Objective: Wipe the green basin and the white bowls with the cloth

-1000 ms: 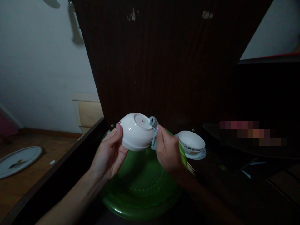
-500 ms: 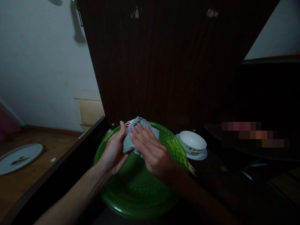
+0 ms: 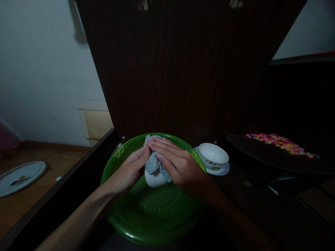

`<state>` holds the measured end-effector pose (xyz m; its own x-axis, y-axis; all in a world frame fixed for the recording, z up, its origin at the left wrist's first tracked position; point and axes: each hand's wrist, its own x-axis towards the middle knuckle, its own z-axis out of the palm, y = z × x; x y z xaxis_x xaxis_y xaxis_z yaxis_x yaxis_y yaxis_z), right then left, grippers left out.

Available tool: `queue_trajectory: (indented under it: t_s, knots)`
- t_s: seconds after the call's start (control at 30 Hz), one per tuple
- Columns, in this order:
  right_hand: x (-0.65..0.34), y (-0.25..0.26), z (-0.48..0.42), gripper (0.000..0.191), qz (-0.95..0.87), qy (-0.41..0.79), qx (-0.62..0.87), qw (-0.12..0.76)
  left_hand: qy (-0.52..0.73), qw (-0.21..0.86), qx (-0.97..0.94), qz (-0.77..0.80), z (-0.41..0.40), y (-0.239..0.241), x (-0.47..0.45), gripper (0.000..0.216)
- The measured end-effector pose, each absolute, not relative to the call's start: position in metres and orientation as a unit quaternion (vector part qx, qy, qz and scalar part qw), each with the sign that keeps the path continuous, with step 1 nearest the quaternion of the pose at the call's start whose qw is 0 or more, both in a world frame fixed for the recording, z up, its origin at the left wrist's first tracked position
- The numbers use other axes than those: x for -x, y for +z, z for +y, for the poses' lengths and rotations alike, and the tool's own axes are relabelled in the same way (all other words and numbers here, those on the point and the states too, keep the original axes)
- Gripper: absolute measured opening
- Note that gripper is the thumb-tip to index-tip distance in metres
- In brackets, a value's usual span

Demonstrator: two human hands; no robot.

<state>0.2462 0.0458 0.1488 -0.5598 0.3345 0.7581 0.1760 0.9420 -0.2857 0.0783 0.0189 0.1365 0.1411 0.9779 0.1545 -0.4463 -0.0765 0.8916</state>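
Above the green basin [image 3: 146, 232], a grey textured cloth [image 3: 153, 164] is wrapped over a white rounded dish [image 3: 155, 179]. Only part of the dish shows; whether it is a cup or a bowl I cannot tell. My left hand [image 3: 132, 170] is closed at its left side, thumb up against the cloth, other fingers mostly hidden. From the right, my right hand [image 3: 178, 162] presses the cloth over the dish, fingers together and bent across it.
White bowls [image 3: 213, 155] sit stacked on a plate [image 3: 225, 170] right of the basin. A dark wooden panel [image 3: 167, 69] rises behind, and a raised board edge [image 3: 78, 170] runs along the left. Colourful small pieces [image 3: 282, 141] lie at right; a white oval lid-like object [image 3: 36, 170] is on the floor.
The cloth has bunched up and the white dish now shows beneath it. My right hand has curled further over it, and my left thumb has moved in onto the cloth.
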Motion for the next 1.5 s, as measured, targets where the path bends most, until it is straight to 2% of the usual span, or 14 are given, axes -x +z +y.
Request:
queue_trajectory:
  t_s: [0.2,0.4,0.63,0.9,1.07,1.33,1.5]
  knots:
    - [-0.253,0.150,0.051,0.037,-0.849,0.205,0.186,0.450,0.529,0.614,-0.512,0.285,0.015,0.149,-0.075,0.022]
    - [-0.253,0.145,0.059,0.034,-0.797,0.306,0.227,0.469,0.450,0.667,-0.516,0.293,0.007,0.159,-0.077,0.037]
    - [-0.258,0.139,0.075,0.031,-0.721,0.358,0.276,0.525,0.464,0.660,-0.528,0.265,0.010,0.153,-0.072,0.042]
    - [-0.260,0.136,0.079,0.031,-0.630,0.381,0.325,0.593,0.544,0.657,-0.468,0.230,0.011,0.157,-0.072,0.050]
    - [-0.253,0.132,0.075,0.031,-0.619,0.330,0.358,0.616,0.613,0.628,-0.426,0.221,0.018,0.157,-0.071,0.059]
    - [-0.248,0.133,0.055,0.033,-0.670,0.129,0.447,0.578,0.645,0.601,-0.420,0.214,0.020,0.154,-0.074,0.067]
    - [-0.243,0.132,0.040,0.031,-0.717,-0.006,0.415,0.560,0.666,0.569,-0.431,0.216,0.023,0.151,-0.076,0.068]
